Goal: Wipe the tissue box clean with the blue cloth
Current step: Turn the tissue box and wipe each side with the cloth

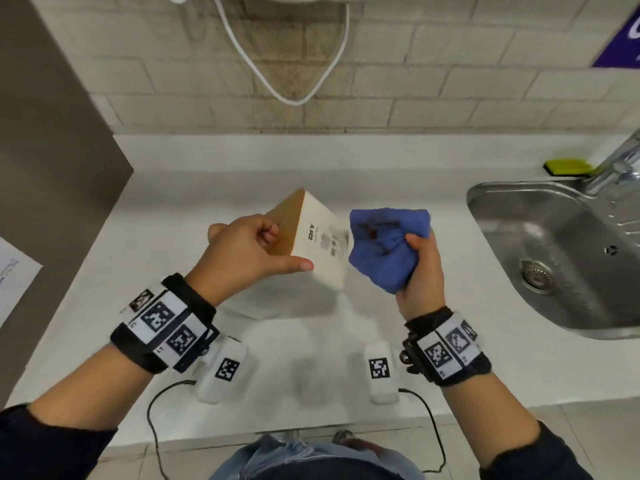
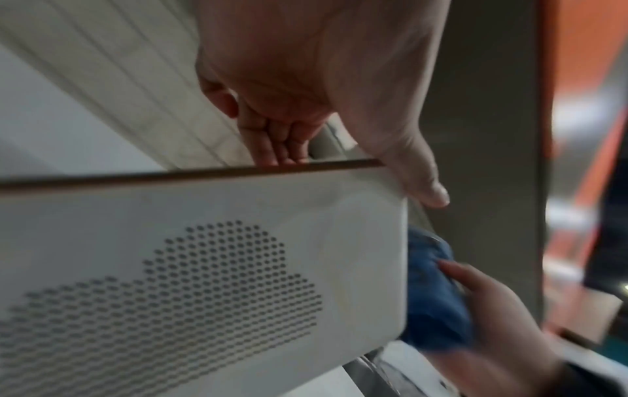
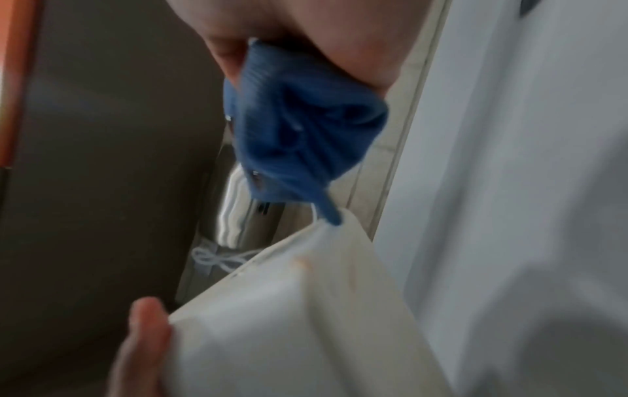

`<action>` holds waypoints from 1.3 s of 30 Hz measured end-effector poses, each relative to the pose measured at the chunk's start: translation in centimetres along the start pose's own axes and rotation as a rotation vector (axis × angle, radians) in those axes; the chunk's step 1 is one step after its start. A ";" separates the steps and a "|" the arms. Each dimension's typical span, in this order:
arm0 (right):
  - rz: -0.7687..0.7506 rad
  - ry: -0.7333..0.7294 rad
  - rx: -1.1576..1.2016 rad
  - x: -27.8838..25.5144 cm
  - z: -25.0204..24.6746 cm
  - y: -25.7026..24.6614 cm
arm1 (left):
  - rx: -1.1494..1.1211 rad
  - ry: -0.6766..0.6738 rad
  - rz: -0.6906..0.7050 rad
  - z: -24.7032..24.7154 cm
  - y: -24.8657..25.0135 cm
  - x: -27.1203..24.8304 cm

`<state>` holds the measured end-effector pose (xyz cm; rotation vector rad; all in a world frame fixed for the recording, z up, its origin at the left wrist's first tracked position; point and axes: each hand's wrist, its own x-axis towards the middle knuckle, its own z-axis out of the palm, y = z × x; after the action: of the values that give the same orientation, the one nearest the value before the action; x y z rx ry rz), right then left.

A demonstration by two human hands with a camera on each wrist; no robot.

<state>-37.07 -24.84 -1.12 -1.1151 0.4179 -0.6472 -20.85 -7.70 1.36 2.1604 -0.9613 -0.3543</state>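
Note:
A white tissue box [image 1: 323, 247] with a brown wooden lid is held tilted above the white counter [image 1: 311, 341]. My left hand [image 1: 256, 251] grips it, thumb along the near white edge, fingers curled on the brown face. In the left wrist view the box [image 2: 204, 268] shows a dotted cloud pattern. My right hand [image 1: 420, 271] clutches the bunched blue cloth [image 1: 384, 247], which touches the box's right side. The right wrist view shows the cloth [image 3: 302, 129] with a corner on the box [image 3: 306, 309].
A steel sink [image 1: 561, 258] with a tap [image 1: 620, 164] lies at the right, a yellow-green sponge [image 1: 568, 167] behind it. A white cord [image 1: 294, 95] hangs on the brick wall. A brown panel [image 1: 45, 168] stands left. Two white tagged devices [image 1: 225, 368] sit near the counter's front edge.

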 end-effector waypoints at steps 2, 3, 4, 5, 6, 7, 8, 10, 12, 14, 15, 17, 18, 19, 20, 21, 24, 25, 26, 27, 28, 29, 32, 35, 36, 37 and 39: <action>0.065 0.105 0.062 0.9 -2.2 -0.5 | 0.181 -0.019 0.044 2.9 2.4 -0.2; 0.038 0.181 0.088 0.9 -3.3 -0.3 | 0.235 -0.026 0.052 4.0 3.2 -0.3; -0.002 0.268 0.112 0.7 -4.3 0.2 | 0.261 -0.033 0.052 4.8 3.6 -0.2; -0.029 0.330 0.148 0.1 -4.8 0.5 | 0.267 -0.038 0.051 5.2 3.8 0.0; -0.024 0.375 0.199 -0.4 -5.2 1.2 | 0.254 -0.037 0.048 5.2 3.7 0.3; -0.002 0.398 0.240 -0.9 -5.3 1.8 | 0.224 -0.027 0.037 5.0 3.7 0.6; 0.036 0.405 0.273 -1.2 -5.3 2.3 | 0.183 -0.015 0.018 4.6 3.6 0.8; 0.126 0.354 0.367 -1.5 -4.5 3.2 | 0.107 0.011 -0.022 3.8 3.4 1.2; 0.178 0.272 0.415 -1.5 -3.2 3.5 | 0.061 0.043 -0.048 3.3 3.4 1.3; 0.164 0.195 0.375 -1.2 -1.8 3.5 | 0.041 0.061 -0.078 3.0 3.4 1.2; 0.143 0.186 0.326 -1.0 -1.2 3.4 | 0.041 0.071 -0.091 2.9 3.4 1.0; 0.097 0.233 0.254 -0.5 -0.6 3.6 | 0.050 0.084 -0.111 2.7 3.2 0.8; 0.089 0.256 0.248 -0.2 -0.6 3.6 | 0.046 0.092 -0.122 2.5 3.1 0.7; 0.084 0.270 0.262 0.0 -0.7 3.5 | 0.035 0.101 -0.135 2.3 2.9 0.5; 0.081 0.273 0.287 0.3 -0.7 3.5 | 0.018 0.110 -0.149 2.0 2.7 0.4; 0.083 0.271 0.309 0.5 -0.8 3.5 | 0.000 0.117 -0.160 1.8 2.5 0.2; 0.132 0.279 0.371 1.1 -0.6 3.5 | -0.051 0.134 -0.184 1.1 1.9 0.0; 0.149 0.282 0.383 1.1 -0.4 3.6 | -0.069 0.138 -0.192 0.9 1.7 0.0; 0.166 0.279 0.396 1.0 -0.2 3.6 | -0.085 0.140 -0.199 0.7 1.5 0.0; 0.171 0.280 0.382 1.0 0.0 3.7 | -0.096 0.141 -0.203 0.5 1.4 0.0; 0.165 0.274 0.338 0.9 0.1 3.8 | -0.102 0.141 -0.205 0.3 1.2 0.0; 0.150 0.271 0.263 0.7 0.4 3.6 | -0.103 0.142 -0.205 0.2 1.1 0.0; 0.044 0.309 0.151 0.8 1.0 3.6 | -0.102 0.143 -0.193 0.2 1.1 -0.1; -0.093 0.337 0.067 0.9 2.1 3.4 | -0.080 0.142 -0.172 0.4 1.2 0.0; -0.130 0.300 -0.028 0.8 2.5 3.5 | -0.076 0.141 -0.168 0.5 1.2 0.1; -0.165 0.251 -0.111 0.5 2.8 3.7 | -0.076 0.138 -0.166 0.5 1.1 0.2; -0.187 0.166 -0.193 -0.2 3.3 4.1 | -0.084 0.138 -0.174 0.4 1.0 0.3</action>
<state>-34.11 -21.22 -3.56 -1.2992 0.5308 -0.8812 -21.36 -8.60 1.80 2.1659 -0.6721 -0.3178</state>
